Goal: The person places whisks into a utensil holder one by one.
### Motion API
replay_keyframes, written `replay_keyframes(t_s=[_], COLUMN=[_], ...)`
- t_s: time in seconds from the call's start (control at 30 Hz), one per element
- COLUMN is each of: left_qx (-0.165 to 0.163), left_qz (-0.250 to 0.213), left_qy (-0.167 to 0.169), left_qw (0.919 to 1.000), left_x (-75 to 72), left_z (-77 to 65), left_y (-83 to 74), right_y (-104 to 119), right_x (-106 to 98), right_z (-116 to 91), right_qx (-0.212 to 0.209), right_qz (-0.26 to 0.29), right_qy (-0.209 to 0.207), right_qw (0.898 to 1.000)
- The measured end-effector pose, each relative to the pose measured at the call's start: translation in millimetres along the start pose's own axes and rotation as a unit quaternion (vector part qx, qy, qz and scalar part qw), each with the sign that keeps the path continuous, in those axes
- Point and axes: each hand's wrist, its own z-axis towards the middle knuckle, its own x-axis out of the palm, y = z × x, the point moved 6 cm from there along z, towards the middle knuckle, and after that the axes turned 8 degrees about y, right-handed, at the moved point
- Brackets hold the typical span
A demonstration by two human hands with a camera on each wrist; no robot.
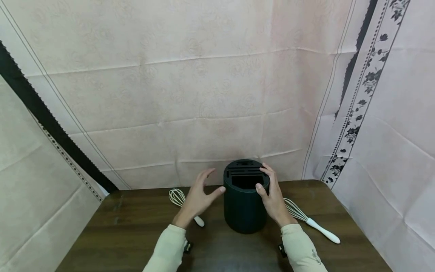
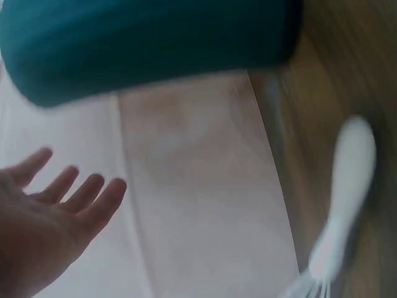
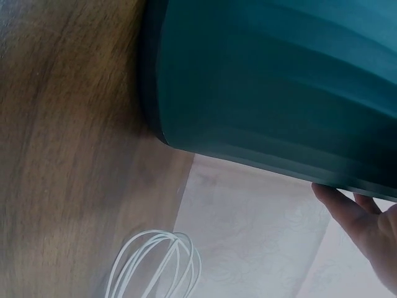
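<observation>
A dark green round utensil holder [image 1: 242,211] stands upright on the table, with narrow slots and a larger rectangular opening in its black top. My right hand [image 1: 274,198] grips its right side, thumb at the front of the rim and fingers along the far side; in the right wrist view the fingertips [image 3: 325,192] touch its wall. On the other side, my left hand [image 1: 196,198] is spread with thumb toward the holder. The left wrist view shows those fingers [image 2: 105,195] apart from the holder [image 2: 155,43] and holding nothing.
One white whisk [image 1: 199,221] lies left of the holder, partly hidden behind my left hand. A second white whisk [image 1: 323,229] lies to the right, by my right forearm. The brown wooden table [image 1: 142,226] ends at pale cloth hangings [image 1: 204,94] behind and at both sides.
</observation>
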Motion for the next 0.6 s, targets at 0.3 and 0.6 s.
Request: replay_keyframes(t_s=[0.3, 0.6], left_qx=[0.031, 0.032], left_qz=[0.006, -0.036], left_qy=[-0.021, -0.022], left_qw=[0.9993, 0.9986], left_x=[40.5, 46.7], left_z=[6.8, 13.6], left_y=[-25.5, -30.0], right_y=[1, 0], right_x=[0, 7], right_z=[-1, 2], right_qx=[0.012, 0.046], right_qz=[0.020, 0.079], right_qy=[0.006, -0.008], right_qw=[1.000, 0.996])
